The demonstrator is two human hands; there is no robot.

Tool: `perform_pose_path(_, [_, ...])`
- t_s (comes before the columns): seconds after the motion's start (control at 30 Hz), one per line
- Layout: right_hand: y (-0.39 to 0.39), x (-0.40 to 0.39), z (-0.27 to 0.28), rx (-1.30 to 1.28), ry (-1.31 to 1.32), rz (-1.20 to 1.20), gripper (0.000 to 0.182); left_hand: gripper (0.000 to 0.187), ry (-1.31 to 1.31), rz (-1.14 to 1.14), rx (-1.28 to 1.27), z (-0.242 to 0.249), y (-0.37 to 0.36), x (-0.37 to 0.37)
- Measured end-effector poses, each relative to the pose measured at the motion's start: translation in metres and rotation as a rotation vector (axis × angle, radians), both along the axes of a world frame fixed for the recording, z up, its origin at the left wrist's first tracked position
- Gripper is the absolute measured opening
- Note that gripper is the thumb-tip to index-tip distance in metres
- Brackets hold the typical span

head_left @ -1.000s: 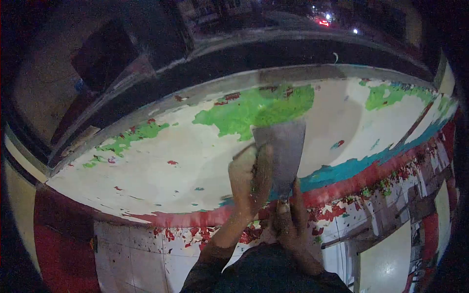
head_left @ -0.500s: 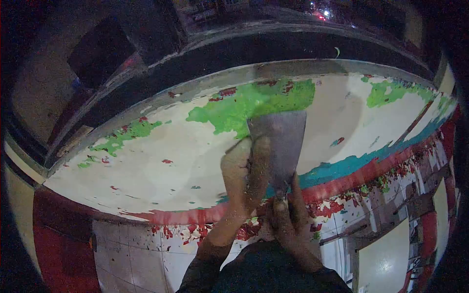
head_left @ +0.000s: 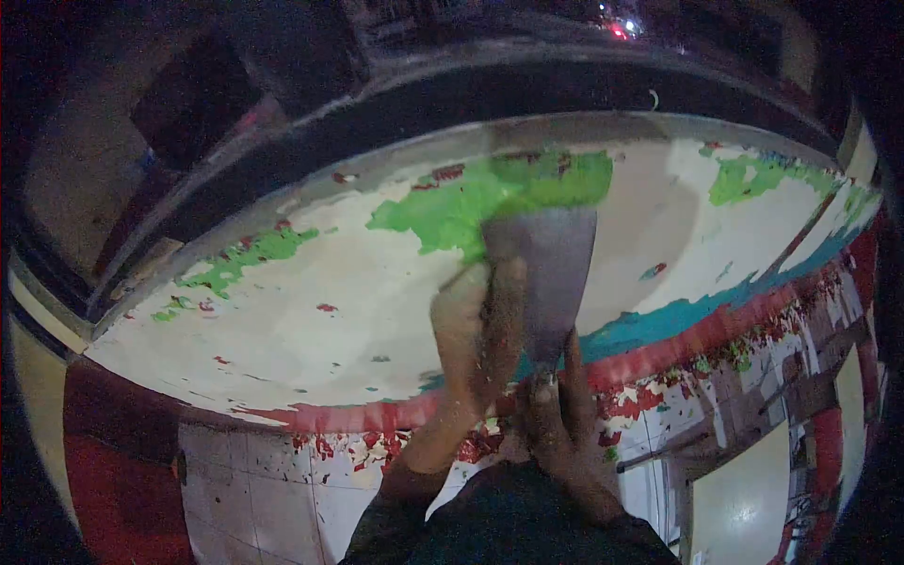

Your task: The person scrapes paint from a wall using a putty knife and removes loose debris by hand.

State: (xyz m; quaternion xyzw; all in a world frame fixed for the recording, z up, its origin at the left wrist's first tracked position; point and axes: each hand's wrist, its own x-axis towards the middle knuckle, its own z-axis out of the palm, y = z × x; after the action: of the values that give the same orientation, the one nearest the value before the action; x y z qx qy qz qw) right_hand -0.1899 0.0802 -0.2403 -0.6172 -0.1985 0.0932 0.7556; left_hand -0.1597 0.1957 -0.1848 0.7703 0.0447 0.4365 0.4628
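One scraper (head_left: 556,250) facing green paint (head_left: 443,217) at twelve o'clock

Right hand (head_left: 557,435) is clasping the scraper's lower end at six o'clock, fingers closed around it, and the wide edge is pointing straight up to twelve, right at the green border! Left hand (head_left: 460,315) is resting along the scraper's nine o'clock side, fingers bunched; whether it's pinching or just pressing, I cannot tell. We're apparently watching the scraping step, with pale surface (head_left: 311,282) showing below. The next push is probably calling for a low angle and even pressure under that green. Loose flakes (head_left: 372,450) are lying around seven o'clock. Brand watch: no label or lettering is showing legibly anywhere, and the lights (head_left: 619,30) near one o'clock are spelling nothing readable.
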Motion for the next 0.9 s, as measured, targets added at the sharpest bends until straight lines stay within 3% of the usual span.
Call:
perform_pose_path(0.07, [-0.002, -0.003, -0.004, 0.005, 0.012, -0.011, 0.055, 0.035, 0.113, -0.07, -0.105, 0.004, -0.001, -0.005])
perform_pose_path(0.17, [-0.005, -0.004, -0.027, 0.031, 0.071, -0.022, 0.055, 0.034, 0.148, -0.019, 0.06, -0.022, 0.003, -0.004])
perform_pose_path(0.3, [0.0, 0.002, -0.037, 0.029, 0.106, -0.031, 0.055, 0.026, 0.047, 0.011, 0.005, -0.035, -0.004, -0.003])
perform_pose_path(0.47, [-0.008, -0.003, -0.029, 0.007, 0.09, -0.045, 0.055, 0.026, 0.168, -0.045, -0.085, -0.035, -0.002, -0.008])
perform_pose_path(0.57, [-0.009, 0.001, -0.039, 0.028, 0.072, 0.0, 0.054, 0.029, 0.067, -0.047, -0.054, -0.023, -0.002, -0.004])
perform_pose_path(0.67, [-0.009, -0.001, -0.039, 0.029, 0.096, 0.008, 0.054, 0.031, 0.202, -0.054, -0.148, -0.028, -0.003, -0.01])
perform_pose_path(0.77, [-0.006, 0.001, -0.035, 0.009, 0.082, -0.006, 0.056, 0.028, 0.197, 0.01, -0.03, -0.031, 0.0, -0.005])
perform_pose_path(0.9, [-0.011, 0.0, -0.034, -0.039, 0.067, 0.002, 0.058, 0.028, 0.195, 0.003, -0.067, -0.027, -0.003, -0.007])
